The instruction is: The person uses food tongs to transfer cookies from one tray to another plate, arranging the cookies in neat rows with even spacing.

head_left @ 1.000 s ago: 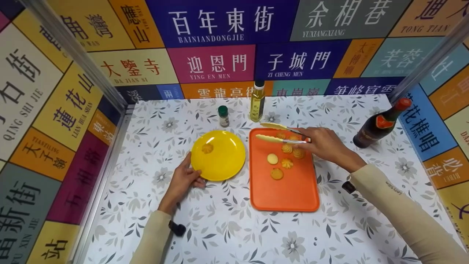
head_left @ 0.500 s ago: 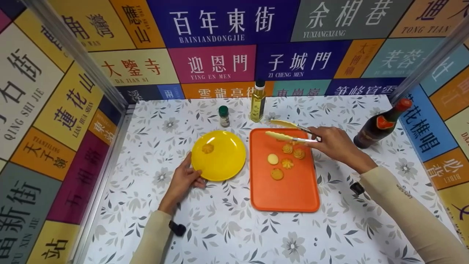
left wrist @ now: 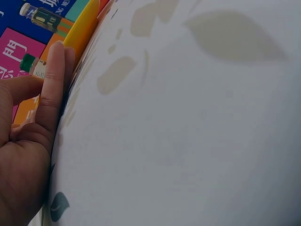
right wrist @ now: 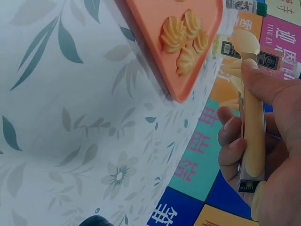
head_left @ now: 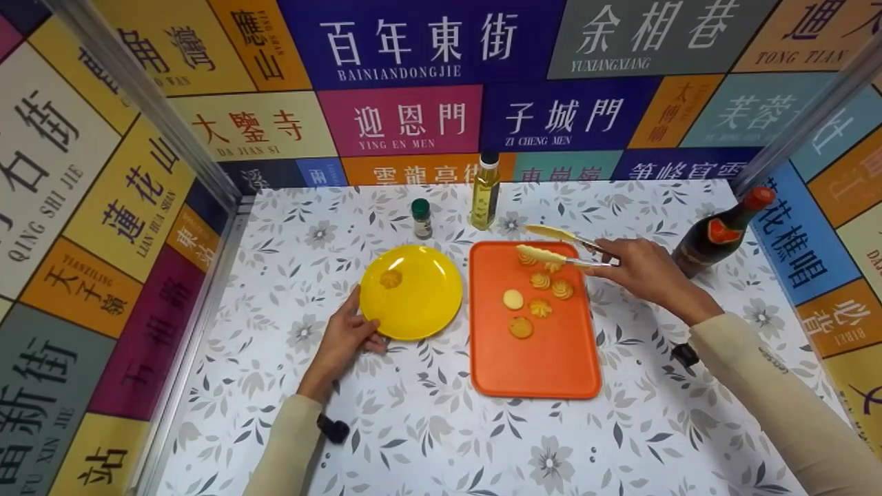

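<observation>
On the floral tabletop, my left hand (head_left: 348, 334) pinches the near left rim of a yellow plate (head_left: 420, 306), thumb on top. One piped cookie (head_left: 391, 278) lies on that plate. My right hand (head_left: 637, 269) grips yellow-tipped tongs (head_left: 541, 254) by their handles, thumb along one arm in the right wrist view. The tongs' tips stand apart above the back of an orange tray (head_left: 530, 365), with nothing pinched between them. Several piped cookies (head_left: 540, 280), a pale round cookie (head_left: 513, 299) and a browner round one (head_left: 521, 327) lie on the tray; the tongs partly hide the rearmost.
Behind the plate stands a small green-capped jar (head_left: 421, 219). A bottle of yellow oil (head_left: 485, 193) is upright behind the tray. To the right, a dark bottle with a red top (head_left: 720, 234) stands close beyond my right hand. Printed walls enclose the table's back and sides.
My right hand has drawn the tongs to the right over the tray, uncovering some piped cookies and covering part of the dark bottle. The left hand and plate stay put.
</observation>
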Demonstrator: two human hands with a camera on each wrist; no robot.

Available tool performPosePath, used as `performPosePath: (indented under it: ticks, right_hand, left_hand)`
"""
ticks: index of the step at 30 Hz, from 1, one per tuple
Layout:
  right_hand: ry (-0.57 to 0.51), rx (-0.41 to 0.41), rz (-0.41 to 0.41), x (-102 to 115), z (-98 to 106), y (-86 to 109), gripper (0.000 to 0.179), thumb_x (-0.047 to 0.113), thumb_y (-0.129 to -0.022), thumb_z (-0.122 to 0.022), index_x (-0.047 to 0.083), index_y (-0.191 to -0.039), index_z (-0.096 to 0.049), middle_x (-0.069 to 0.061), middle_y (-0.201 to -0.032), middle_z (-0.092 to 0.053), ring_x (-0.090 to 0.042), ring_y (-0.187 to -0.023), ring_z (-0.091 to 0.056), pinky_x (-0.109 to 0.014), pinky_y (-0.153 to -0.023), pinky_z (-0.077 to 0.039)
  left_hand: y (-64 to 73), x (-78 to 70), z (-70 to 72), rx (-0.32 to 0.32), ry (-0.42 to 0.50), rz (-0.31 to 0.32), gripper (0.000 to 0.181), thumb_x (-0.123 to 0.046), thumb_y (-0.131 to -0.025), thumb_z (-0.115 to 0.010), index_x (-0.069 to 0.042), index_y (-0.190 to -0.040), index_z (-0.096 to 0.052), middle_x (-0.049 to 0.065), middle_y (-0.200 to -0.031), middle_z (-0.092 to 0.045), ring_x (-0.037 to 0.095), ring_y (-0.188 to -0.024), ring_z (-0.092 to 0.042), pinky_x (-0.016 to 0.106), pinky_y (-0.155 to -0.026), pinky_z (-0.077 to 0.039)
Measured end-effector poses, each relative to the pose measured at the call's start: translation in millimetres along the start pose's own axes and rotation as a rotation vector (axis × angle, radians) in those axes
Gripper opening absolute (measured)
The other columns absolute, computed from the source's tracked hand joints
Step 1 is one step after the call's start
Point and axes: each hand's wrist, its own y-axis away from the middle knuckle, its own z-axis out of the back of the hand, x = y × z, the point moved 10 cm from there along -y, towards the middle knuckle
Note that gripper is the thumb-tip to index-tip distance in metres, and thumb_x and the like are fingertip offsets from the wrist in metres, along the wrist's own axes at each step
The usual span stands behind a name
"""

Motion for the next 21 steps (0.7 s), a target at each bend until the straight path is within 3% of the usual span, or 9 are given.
performPosePath:
  ticks: [9,21]
  right_hand:
    - [0.012,0.058,-0.001,-4.2,-2.4,0.1,0.064,0.042,-0.103,-0.079,0.000,-0.149,-0.067,-0.007,-0.102,-0.080,-0.021,-0.077,-0.063,-0.040,-0.069,-0.055]
    - [0.090,0.116,-0.047,-13.0,-5.0,-3.6,0.054,0.039,-0.101,-0.082,0.004,-0.142,-0.073,-0.008,-0.104,-0.080,-0.026,-0.083,-0.068,-0.054,-0.080,-0.062]
  left_hand:
    - [-0.3,2.4,1.6,-0.005,-0.009,0.013,0.089,0.002,-0.108,-0.066,-0.017,-0.179,-0.015,0.033,-0.091,-0.074,0.033,-0.069,-0.078,0.044,-0.068,-0.071]
    - [-0.3,2.8,3.1,-0.025,-0.049,0.042,0.088,-0.004,-0.108,-0.068,-0.021,-0.179,-0.017,0.032,-0.091,-0.074,0.035,-0.070,-0.078,0.045,-0.069,-0.071]
